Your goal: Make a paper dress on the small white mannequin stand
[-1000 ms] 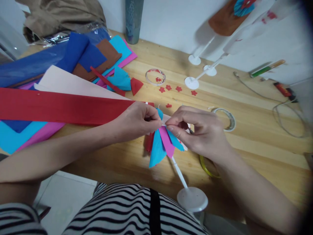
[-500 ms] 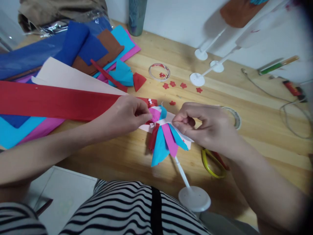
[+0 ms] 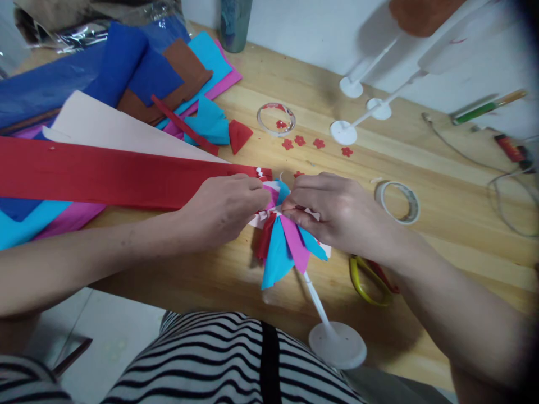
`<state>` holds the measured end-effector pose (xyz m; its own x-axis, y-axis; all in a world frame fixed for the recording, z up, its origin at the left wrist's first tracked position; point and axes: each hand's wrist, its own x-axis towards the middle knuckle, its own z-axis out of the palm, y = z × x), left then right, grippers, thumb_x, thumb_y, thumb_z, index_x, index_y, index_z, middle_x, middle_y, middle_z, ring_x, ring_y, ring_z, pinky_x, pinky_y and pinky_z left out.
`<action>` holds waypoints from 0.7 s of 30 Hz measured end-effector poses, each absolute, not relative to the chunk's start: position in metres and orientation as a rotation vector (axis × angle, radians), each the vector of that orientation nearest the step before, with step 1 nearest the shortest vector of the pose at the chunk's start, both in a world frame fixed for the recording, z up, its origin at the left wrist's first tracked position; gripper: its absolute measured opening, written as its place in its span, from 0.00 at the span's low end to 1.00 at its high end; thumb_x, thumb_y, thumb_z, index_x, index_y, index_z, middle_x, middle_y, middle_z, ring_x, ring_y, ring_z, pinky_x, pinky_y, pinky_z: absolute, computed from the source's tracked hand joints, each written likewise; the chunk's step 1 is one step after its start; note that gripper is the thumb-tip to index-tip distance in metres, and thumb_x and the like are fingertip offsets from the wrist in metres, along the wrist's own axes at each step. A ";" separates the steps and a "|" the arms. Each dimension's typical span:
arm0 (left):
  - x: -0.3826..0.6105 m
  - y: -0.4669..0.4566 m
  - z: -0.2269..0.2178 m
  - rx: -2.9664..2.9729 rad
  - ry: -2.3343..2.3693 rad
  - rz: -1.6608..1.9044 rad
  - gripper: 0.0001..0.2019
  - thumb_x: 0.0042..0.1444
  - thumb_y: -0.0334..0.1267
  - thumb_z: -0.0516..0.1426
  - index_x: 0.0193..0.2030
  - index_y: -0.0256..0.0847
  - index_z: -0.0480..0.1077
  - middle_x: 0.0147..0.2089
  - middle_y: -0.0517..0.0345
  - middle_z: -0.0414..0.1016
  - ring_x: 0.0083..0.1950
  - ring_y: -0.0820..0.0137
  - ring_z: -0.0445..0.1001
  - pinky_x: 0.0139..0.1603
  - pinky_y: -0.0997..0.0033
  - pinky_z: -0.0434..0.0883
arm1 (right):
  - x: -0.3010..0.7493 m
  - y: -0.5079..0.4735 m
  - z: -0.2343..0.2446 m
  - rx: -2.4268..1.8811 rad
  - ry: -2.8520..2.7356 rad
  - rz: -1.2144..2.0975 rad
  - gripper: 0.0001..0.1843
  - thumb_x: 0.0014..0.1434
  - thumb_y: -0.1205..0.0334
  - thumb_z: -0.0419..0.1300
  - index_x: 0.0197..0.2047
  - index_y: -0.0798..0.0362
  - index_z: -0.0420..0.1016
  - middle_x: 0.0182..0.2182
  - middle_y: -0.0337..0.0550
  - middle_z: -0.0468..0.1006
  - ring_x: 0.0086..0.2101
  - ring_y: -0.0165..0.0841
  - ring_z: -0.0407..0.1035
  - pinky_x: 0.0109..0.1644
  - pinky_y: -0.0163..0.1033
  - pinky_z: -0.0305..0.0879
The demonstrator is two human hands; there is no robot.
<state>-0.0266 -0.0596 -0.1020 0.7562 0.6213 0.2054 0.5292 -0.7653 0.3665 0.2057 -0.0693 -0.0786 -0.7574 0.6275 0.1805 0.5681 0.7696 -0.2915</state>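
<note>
White round-based plastic stand [image 3: 337,345] is by the near edge of the worktop [image 3: 471,244], flared blue, pink and red paper skirt [image 3: 278,255] on its other end. Right hand [image 3: 337,206] pinches the thin white strip [image 3: 276,210] round it; left hand [image 3: 225,210] is curled there too, can't tell on what. Red flower cutouts [image 3: 319,143] lie further back.
</note>
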 end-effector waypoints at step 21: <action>-0.021 -0.059 -0.115 2.796 0.719 0.607 0.15 0.69 0.28 0.48 0.34 0.39 0.73 0.41 0.57 0.77 0.39 0.68 0.72 0.31 0.69 0.63 | 0.207 -0.065 -0.085 -0.974 -2.681 0.441 0.11 0.65 0.71 0.54 0.31 0.53 0.73 0.28 0.41 0.74 0.29 0.34 0.69 0.35 0.40 0.63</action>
<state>-0.0213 -0.0590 -0.1146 0.7984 0.4967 0.3403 0.4184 -0.8642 0.2796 0.2068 -0.0647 -0.0848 -0.7433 0.6556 0.1331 0.5783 0.7297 -0.3648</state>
